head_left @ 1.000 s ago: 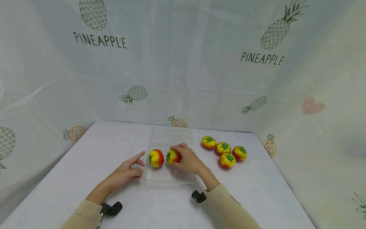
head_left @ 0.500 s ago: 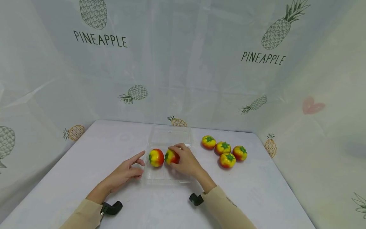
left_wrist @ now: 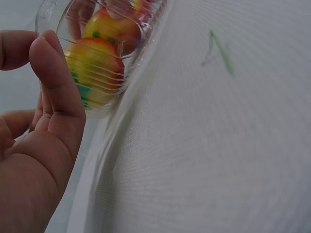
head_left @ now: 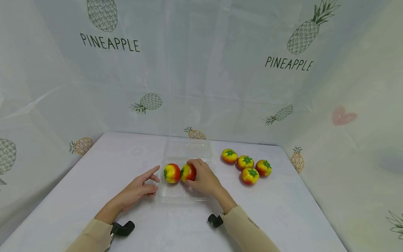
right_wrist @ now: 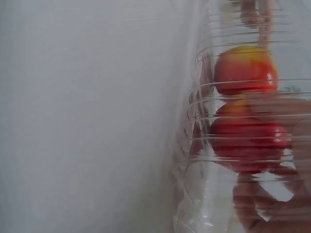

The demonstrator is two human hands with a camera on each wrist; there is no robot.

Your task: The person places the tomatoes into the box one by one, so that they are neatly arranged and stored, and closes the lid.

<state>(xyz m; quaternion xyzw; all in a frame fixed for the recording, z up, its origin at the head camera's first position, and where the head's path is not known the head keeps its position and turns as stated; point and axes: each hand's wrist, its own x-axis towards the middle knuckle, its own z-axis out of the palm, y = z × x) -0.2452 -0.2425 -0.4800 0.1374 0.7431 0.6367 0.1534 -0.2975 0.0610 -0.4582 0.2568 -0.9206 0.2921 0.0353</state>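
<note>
Near the middle of the white tabletop [head_left: 292,210], a clear plastic box [head_left: 170,193] with its lid [head_left: 187,149] laid back toward the far edge. Inside the near half of the box, two red-and-yellow fruits side by side. Around the right one, the held fruit [head_left: 189,173], the right hand [head_left: 204,178], fingers and thumb curled about it from its right side, back of the hand upward. Under the held fruit, contact with the base of the box hard to tell. Between it and the second fruit [head_left: 172,173], touching or only just apart, too close to say which. On both, green tops turned left.

At the left edge of the box, the left hand [head_left: 138,190], fingers loose and spread, index finger stretched forward, nothing in its grasp (contact with the rim hard to tell, even from the left wrist). Through the ridged clear plastic in the right wrist view, red sides of both boxed fruits.

To the right of the box, well apart from it, a cluster with green tops upward: far-left fruit [head_left: 229,156], middle fruit [head_left: 245,162], nearest fruit [head_left: 249,176] and rightmost fruit [head_left: 263,168]. On the arms, a beige left sleeve [head_left: 89,238] and a beige right sleeve [head_left: 248,231]. Behind the tabletop, a pale curtain [head_left: 201,70] printed with pineapples and the word PINEAPPLE, plus, farther right, a pinkish heart [head_left: 344,116]
</note>
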